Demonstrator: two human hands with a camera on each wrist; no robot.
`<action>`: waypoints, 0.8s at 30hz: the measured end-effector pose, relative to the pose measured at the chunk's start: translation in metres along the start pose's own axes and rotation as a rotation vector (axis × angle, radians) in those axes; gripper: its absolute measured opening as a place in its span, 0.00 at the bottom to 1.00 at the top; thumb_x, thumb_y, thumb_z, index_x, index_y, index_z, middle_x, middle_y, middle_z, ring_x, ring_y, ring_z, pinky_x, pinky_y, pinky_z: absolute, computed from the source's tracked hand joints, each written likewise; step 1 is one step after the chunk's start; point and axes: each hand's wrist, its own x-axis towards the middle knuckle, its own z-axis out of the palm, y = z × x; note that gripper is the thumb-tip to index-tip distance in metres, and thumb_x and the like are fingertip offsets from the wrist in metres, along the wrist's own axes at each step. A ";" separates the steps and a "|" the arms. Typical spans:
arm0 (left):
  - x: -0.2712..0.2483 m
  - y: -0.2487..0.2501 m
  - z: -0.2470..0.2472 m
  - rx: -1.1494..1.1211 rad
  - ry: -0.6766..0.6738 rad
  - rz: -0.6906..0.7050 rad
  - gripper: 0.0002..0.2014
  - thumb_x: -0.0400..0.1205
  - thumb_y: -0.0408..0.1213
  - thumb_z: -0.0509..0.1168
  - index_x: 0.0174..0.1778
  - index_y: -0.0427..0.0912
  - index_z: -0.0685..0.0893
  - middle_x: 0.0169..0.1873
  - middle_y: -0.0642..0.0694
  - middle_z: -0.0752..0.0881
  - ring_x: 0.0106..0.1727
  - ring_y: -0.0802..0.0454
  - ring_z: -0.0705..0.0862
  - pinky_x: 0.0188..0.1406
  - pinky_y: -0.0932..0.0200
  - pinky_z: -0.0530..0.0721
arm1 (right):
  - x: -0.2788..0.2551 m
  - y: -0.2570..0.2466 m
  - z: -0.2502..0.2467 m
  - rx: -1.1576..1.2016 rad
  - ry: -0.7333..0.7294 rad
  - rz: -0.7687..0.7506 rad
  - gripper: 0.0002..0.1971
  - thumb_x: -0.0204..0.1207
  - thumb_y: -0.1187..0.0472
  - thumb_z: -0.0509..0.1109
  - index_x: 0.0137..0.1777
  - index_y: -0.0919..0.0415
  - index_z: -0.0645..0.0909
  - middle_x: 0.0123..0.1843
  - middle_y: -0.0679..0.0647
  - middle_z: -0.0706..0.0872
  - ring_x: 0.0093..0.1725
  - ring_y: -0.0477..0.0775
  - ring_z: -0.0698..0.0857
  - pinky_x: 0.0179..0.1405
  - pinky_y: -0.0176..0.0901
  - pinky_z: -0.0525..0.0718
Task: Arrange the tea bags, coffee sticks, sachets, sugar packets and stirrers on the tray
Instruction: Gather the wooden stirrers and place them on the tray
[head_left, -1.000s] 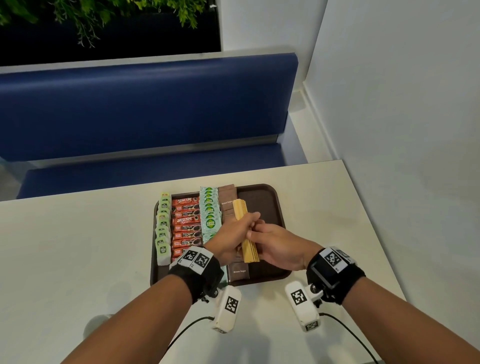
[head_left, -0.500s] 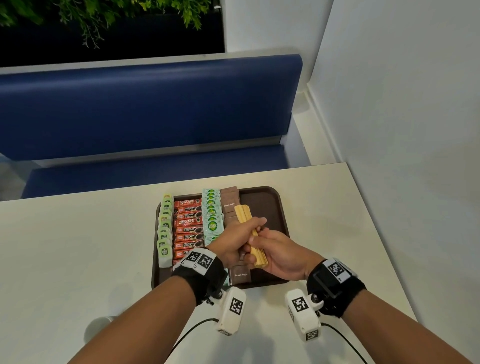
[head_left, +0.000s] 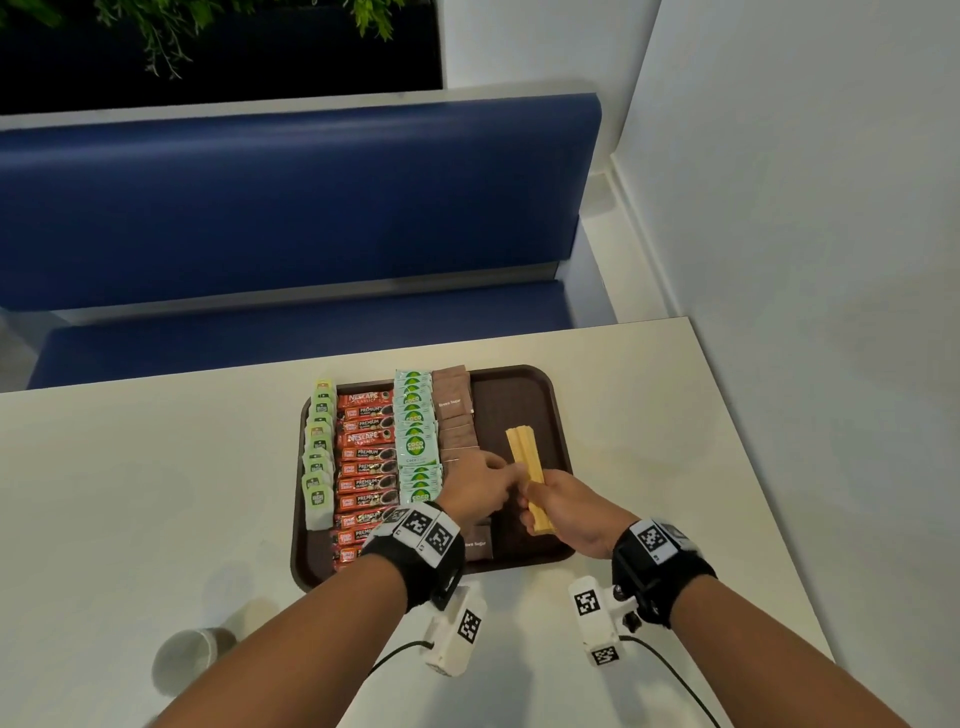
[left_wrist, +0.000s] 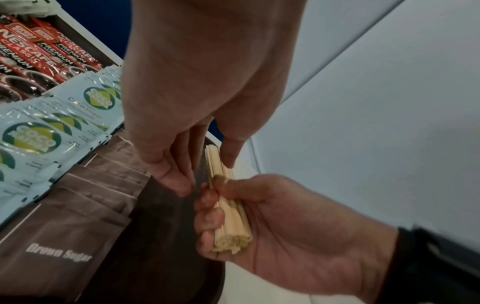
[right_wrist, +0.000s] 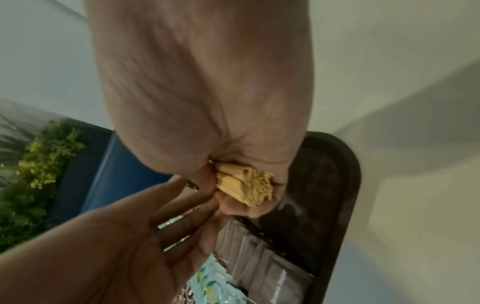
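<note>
A dark brown tray (head_left: 519, 395) holds rows, from left to right: green tea bags (head_left: 318, 457), red coffee sticks (head_left: 366, 452), pale green sachets (head_left: 414, 441) and brown sugar packets (head_left: 453, 410). My right hand (head_left: 540, 499) grips a bundle of wooden stirrers (head_left: 522, 452) near its near end, above the tray's bare right part. The bundle points away from me. In the left wrist view my left hand (left_wrist: 205, 174) has straight fingers, and its thumb touches the stirrers (left_wrist: 231, 216) beside my right hand (left_wrist: 215, 197). The right wrist view shows the bundle's end (right_wrist: 244, 185) in my fist.
The tray sits on a white table (head_left: 130, 493) whose right edge meets a white wall (head_left: 805, 208). A paper cup (head_left: 192, 649) stands near the table's front left. A blue bench (head_left: 291, 197) runs behind the table.
The stirrer bundle has shifted right, off the brown sugar row and over the bare part of the tray. My left hand has loosened from a grip to straight fingers touching it.
</note>
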 end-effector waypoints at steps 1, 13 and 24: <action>0.003 -0.003 0.004 0.064 0.002 -0.001 0.15 0.89 0.46 0.72 0.49 0.37 0.94 0.39 0.38 0.93 0.39 0.49 0.87 0.51 0.43 0.92 | 0.004 0.002 0.002 -0.056 0.007 -0.004 0.10 0.96 0.59 0.56 0.60 0.62 0.77 0.41 0.54 0.78 0.35 0.47 0.76 0.40 0.39 0.79; 0.026 -0.024 0.034 0.185 0.096 -0.078 0.20 0.89 0.45 0.73 0.42 0.30 0.95 0.34 0.38 0.91 0.31 0.49 0.85 0.36 0.54 0.85 | 0.042 0.031 0.002 -0.609 0.162 0.105 0.19 0.95 0.57 0.55 0.78 0.71 0.65 0.53 0.58 0.83 0.42 0.49 0.82 0.50 0.46 0.84; 0.038 -0.027 0.039 0.207 0.142 -0.131 0.18 0.86 0.46 0.76 0.39 0.33 0.95 0.34 0.38 0.93 0.33 0.47 0.90 0.37 0.57 0.88 | 0.051 0.043 0.000 -0.854 0.211 0.077 0.19 0.94 0.59 0.57 0.79 0.69 0.65 0.60 0.58 0.82 0.46 0.47 0.82 0.45 0.36 0.79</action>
